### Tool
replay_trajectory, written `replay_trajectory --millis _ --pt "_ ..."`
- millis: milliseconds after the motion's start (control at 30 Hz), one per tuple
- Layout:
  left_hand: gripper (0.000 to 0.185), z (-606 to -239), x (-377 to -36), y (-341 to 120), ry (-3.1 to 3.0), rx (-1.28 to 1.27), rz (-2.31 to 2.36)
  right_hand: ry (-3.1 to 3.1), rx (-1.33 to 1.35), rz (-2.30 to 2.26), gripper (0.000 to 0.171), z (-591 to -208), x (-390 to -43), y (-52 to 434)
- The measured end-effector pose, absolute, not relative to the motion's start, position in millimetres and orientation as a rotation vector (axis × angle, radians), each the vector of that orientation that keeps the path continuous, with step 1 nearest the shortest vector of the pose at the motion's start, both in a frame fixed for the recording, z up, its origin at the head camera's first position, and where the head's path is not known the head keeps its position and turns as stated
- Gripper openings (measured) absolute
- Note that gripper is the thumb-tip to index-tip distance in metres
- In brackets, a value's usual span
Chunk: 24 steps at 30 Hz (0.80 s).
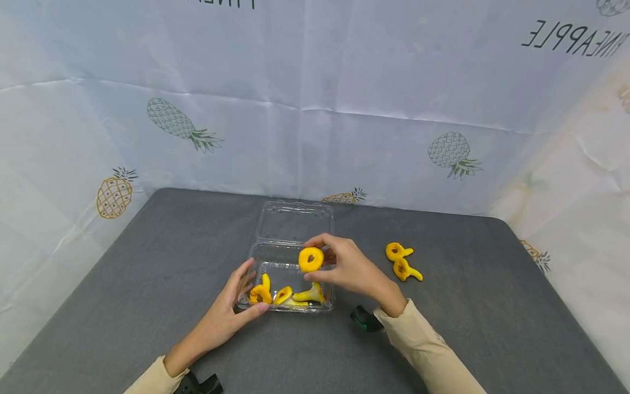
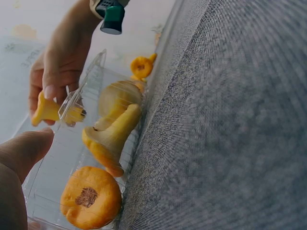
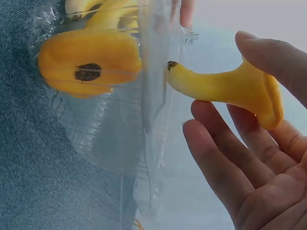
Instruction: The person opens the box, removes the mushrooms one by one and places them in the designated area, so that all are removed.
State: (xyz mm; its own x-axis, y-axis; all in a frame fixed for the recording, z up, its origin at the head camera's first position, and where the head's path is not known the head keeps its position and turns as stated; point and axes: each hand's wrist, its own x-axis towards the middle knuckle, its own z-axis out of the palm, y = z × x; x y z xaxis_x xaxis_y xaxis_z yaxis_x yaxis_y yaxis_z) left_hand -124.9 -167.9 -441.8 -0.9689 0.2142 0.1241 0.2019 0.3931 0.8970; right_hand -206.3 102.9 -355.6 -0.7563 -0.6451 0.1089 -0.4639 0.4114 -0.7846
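Note:
My right hand (image 1: 351,269) pinches a yellow chanterelle-like mushroom (image 1: 311,259) between thumb and fingers, above the right side of a clear plastic clamshell box (image 1: 283,269). In the right wrist view, the held mushroom's dark-tipped stem (image 3: 192,81) points towards the box wall. My left hand (image 1: 221,317) holds the box at its near left corner, thumb along the front rim and fingers by the left side. Several yellow mushrooms lie inside along the front, among them one with a round cap (image 1: 260,294) and one on its side (image 1: 311,294).
The box's hinged lid (image 1: 295,221) lies folded back, away from me. Two more yellow mushrooms, one farther (image 1: 395,251) and one nearer (image 1: 402,269), lie on the grey tabletop (image 1: 467,306) to the right. A pineapple-printed cloth (image 1: 320,137) hangs behind the table.

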Motion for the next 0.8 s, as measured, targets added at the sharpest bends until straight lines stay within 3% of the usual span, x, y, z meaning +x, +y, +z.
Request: replay_trajectory --millis 800 --pt "0.088 -443.0 -125.0 -168.1 2.618 0.384 1.671 2.582 -1.025 -1.254 0.051 -347.4 -191.6 128.6"
